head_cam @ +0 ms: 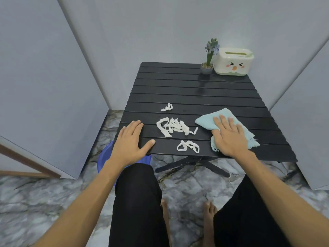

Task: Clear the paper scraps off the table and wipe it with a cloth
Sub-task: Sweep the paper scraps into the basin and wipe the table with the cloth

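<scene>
black slatted table [187, 97]: our left hand [130, 141] lies flat at the near left edge, fingers spread; our right hand [229, 138] presses the blue cloth [206, 120], fingers together. white paper scraps [171, 128] lie between them; plant [208, 59] and tissue box [233, 62] at the far right.

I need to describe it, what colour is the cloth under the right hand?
Light blue cloth, seen best in the head view.

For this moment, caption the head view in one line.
Right hand flat on blue cloth, left hand on table, paper scraps between.
</scene>
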